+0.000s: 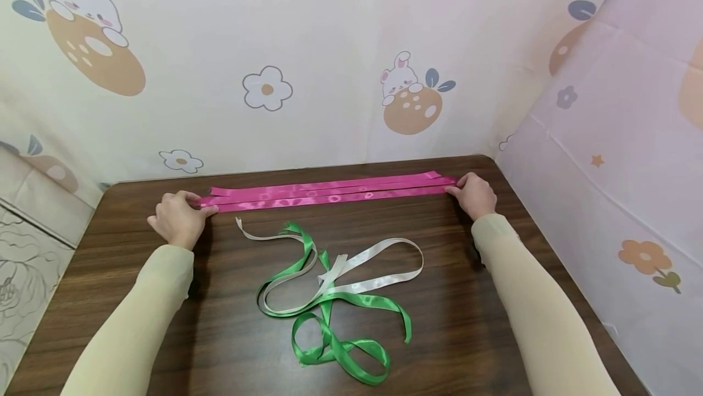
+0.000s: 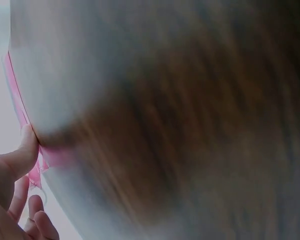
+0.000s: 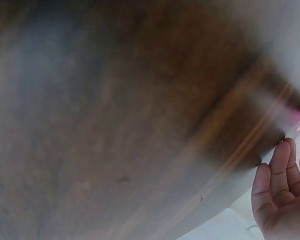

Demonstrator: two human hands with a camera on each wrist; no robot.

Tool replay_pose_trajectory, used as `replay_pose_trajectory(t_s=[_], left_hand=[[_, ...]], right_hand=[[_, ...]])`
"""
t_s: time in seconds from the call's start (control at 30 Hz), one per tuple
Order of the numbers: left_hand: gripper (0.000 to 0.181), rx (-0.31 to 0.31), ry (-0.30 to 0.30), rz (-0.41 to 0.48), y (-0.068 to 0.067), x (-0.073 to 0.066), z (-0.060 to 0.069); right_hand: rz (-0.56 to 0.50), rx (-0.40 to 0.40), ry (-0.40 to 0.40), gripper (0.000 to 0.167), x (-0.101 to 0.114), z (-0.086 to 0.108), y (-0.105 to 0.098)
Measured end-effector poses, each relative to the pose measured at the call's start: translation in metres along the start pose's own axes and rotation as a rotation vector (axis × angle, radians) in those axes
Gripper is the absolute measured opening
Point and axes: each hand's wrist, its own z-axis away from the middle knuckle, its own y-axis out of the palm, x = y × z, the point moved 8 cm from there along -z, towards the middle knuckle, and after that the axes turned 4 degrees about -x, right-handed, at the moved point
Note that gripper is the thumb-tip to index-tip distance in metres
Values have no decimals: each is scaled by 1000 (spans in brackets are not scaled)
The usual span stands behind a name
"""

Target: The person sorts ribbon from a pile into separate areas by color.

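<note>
A pink satin ribbon [image 1: 263, 193] is folded into several long strips lying side by side across the far part of the table in the head view. My left hand [image 1: 180, 218] pinches its left end between thumb and fingers. At the opposite end, the thumb and index finger of my right hand [image 1: 475, 196] grip the ribbon. Both wrist views catch only a bit of pink at the frame edge, by the left thumb [image 2: 27, 142] and beside the right fingers [image 3: 280, 170]. Between my arms lie a loosely curled green ribbon [image 1: 379, 302] and a looped white ribbon [image 1: 384, 282], crossing each other.
The dark wooden table [image 1: 450, 335] has its back edge just behind the pink ribbon. A patterned cloth [image 1: 329, 30] hangs behind it, and another printed cloth [image 1: 631, 158] borders the right side.
</note>
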Motion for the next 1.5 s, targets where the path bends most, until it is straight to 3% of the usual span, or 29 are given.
replay_pose_trajectory(t_s=[0.23, 0.6, 0.93, 1.2, 1.5], left_hand=[[46, 19, -43, 22, -2, 2, 0], [44, 31, 22, 34, 1, -4, 3], [40, -39, 62, 41, -20, -14, 3], [34, -41, 175, 66, -31, -31, 13], [31, -16, 294, 43, -33, -43, 33]], right_hand=[[10, -2, 6, 47, 2, -1, -3], [-3, -6, -17, 46, -1, 2, -3], [-38, -82, -70, 44, 3, 11, -29], [-30, -150, -193, 39, 22, 26, -52], [-12, -145, -311, 35, 46, 50, -59]])
